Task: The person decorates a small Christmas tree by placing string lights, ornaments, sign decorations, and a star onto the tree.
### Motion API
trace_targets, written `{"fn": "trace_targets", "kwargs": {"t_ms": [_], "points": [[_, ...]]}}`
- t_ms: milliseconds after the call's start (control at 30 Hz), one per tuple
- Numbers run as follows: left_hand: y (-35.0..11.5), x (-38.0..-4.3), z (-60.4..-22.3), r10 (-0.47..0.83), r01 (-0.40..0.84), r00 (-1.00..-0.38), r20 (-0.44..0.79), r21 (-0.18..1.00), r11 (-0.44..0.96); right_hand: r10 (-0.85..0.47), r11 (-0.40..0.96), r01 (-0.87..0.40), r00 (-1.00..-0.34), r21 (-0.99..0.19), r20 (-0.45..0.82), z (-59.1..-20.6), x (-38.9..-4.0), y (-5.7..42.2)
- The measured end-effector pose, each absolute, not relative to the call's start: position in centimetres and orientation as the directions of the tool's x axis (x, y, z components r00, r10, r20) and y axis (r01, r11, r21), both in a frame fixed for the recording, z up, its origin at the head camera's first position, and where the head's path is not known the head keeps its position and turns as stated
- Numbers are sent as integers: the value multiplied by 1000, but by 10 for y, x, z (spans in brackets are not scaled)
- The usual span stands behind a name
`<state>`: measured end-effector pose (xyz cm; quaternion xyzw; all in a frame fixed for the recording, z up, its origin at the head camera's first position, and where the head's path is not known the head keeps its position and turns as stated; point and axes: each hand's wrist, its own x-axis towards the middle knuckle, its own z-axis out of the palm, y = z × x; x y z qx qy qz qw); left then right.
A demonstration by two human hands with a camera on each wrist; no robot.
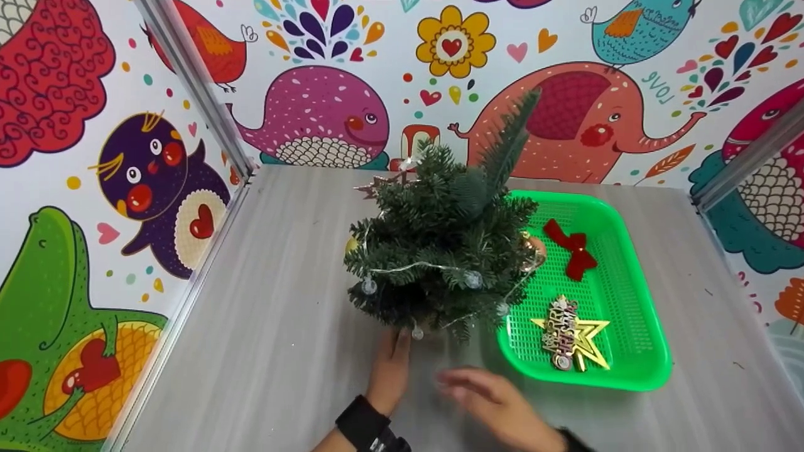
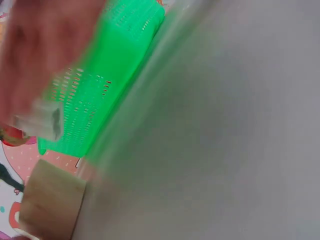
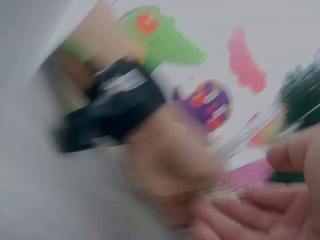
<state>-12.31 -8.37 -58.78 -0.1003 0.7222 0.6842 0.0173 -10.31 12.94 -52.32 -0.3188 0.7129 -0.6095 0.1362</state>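
Observation:
A small Christmas tree (image 1: 433,238) with a string of clear lights and a few ornaments stands mid-table. My left hand (image 1: 391,370) reaches under its lowest branches and holds it low by the base, fingertips hidden there. In the left wrist view the pale wooden base (image 2: 52,200) shows at lower left. My right hand (image 1: 493,405) is blurred, between the tree and the basket's near corner, with fingers loosely bent and thumb apart. A small white box (image 2: 42,120) overlaps the ends of its fingers in the left wrist view. The right wrist view shows nothing between thumb and fingers.
Right of the tree sits a green plastic basket (image 1: 653,351). Inside it lie a red bow (image 1: 575,248), a gold star (image 1: 590,342) and a "Merry Christmas" sign (image 1: 561,333). Cartoon-printed walls (image 1: 326,119) stand around the grey table (image 1: 251,314).

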Motion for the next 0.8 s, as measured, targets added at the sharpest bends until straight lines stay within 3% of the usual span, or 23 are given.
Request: {"fn": "trace_targets", "kwargs": {"t_ms": [33, 100, 200, 267, 433, 533, 800], "points": [[-86, -122, -587, -129, -166, -979, -158, 985, 54, -650, 4, -357, -711, -934, 269, -509, -106, 141], [-88, -119, -586, -137, -176, -977, -165, 982, 72, -621, 15, -482, -691, -876, 370, -481, -114, 164], [-89, -112, -586, -118, -197, -975, -187, 978, 75, -477, 194, -580, -760, -791, 441, -447, -140, 201], [-88, -108, -582, -101, -207, -975, -200, 976, 67, -366, 343, -524, -839, -780, 402, -430, -160, 223], [-89, -110, -585, -87, -217, -974, -211, 974, 67, -189, 598, -313, -950, -738, 250, -414, -218, 262], [-91, -113, -588, -67, -207, -977, -202, 976, 70, -167, 693, -224, -974, -686, 150, -421, -252, 271], [-89, -114, -591, -72, -155, -987, -145, 976, 151, -167, 878, -135, -986, -460, -29, -466, -313, 274]]}}
